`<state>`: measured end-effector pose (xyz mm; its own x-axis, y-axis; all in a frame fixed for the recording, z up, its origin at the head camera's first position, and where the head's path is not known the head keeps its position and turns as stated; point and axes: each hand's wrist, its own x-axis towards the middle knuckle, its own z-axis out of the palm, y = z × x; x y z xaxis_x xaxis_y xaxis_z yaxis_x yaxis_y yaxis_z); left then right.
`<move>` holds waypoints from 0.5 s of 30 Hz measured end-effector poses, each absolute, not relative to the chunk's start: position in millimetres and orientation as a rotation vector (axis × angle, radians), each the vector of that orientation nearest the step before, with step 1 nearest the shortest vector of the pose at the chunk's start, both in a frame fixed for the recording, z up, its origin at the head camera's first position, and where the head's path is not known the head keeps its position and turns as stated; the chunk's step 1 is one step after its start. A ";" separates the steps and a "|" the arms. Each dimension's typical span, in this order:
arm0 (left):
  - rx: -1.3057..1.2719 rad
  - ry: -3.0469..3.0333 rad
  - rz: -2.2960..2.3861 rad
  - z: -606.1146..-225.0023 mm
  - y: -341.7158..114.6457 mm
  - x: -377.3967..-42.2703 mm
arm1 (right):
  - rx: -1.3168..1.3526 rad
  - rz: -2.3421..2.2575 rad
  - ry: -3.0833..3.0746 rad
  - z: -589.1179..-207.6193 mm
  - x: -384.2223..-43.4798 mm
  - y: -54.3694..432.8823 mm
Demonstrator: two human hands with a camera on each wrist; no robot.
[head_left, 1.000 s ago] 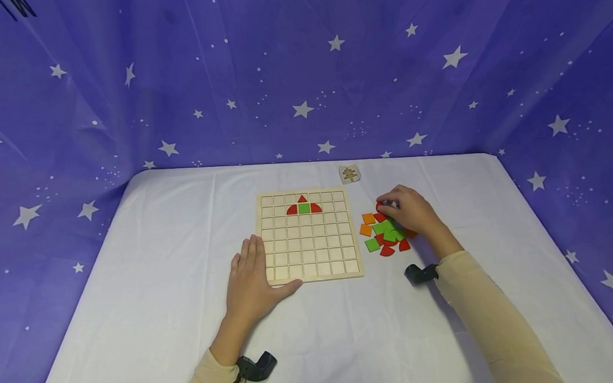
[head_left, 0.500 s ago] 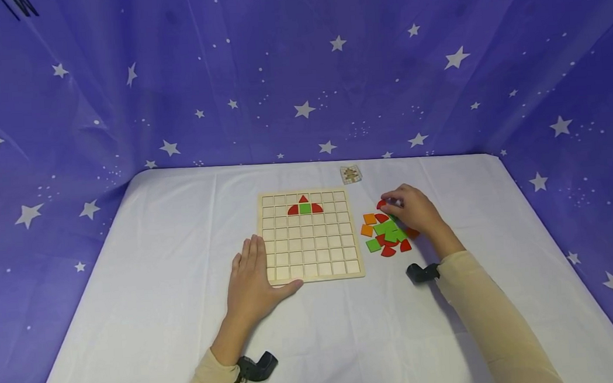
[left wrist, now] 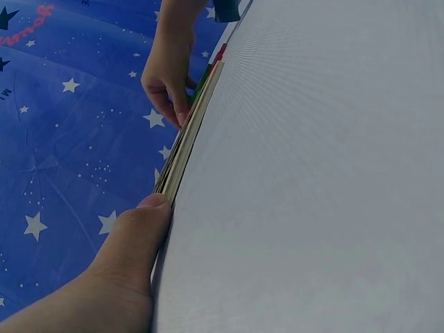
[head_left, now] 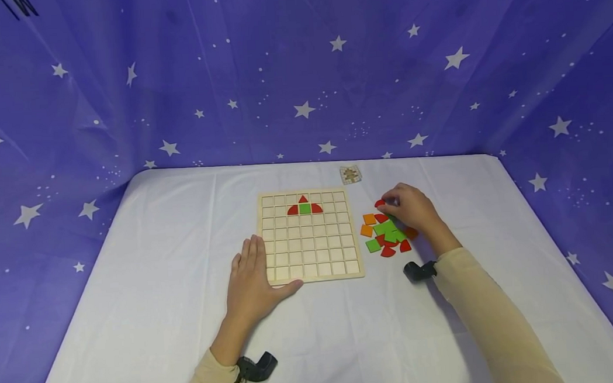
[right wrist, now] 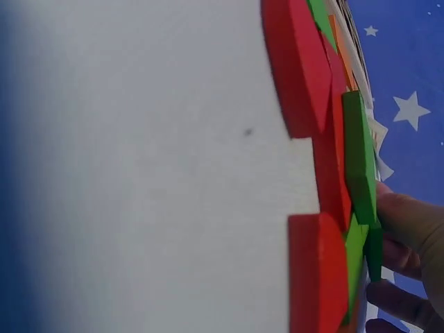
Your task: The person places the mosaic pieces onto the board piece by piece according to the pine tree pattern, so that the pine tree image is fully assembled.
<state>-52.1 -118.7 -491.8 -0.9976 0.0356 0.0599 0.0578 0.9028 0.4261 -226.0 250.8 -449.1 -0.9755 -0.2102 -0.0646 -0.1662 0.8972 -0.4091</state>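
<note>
A wooden grid board (head_left: 310,236) lies on the table. On its upper rows sit a red triangle (head_left: 303,199), a green square (head_left: 304,208) and a red quarter-circle on each side of the square. My left hand (head_left: 250,283) rests at the board's near left corner, fingers straight along the left edge and thumb on the front edge. At the far side of a pile of coloured tiles (head_left: 390,231), my right hand (head_left: 412,209) pinches a red curved-edged tile (head_left: 379,203) between thumb and fingers; the fingertips partly cover it. In the right wrist view that tile is hidden behind green tiles (right wrist: 359,159).
A small pattern card (head_left: 350,175) lies beyond the board's far right corner. Two orange squares (head_left: 367,230) lie between board and pile. White cloth (head_left: 148,271) covers the table, with a purple starry curtain (head_left: 257,71) behind.
The red tile at my right fingertips has turned and shifted slightly, and the right hand has moved only a little. My left hand and the board stay put.
</note>
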 end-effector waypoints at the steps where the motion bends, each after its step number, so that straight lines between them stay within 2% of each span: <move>1: -0.074 -3.013 -0.675 -491.8 -118.6 -52.1 | -0.287 -0.620 2.957 -448.5 -226.3 250.0; 15: -0.078 -3.002 -0.665 -490.8 -118.4 -51.7 | -0.312 -0.660 2.939 -447.8 -227.4 243.6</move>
<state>-51.7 -118.4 -490.8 -0.9966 0.0353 0.0751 0.0637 0.9053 0.4200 -227.4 243.6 -447.8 -0.9724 -0.2238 -0.0651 -0.1745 0.8842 -0.4333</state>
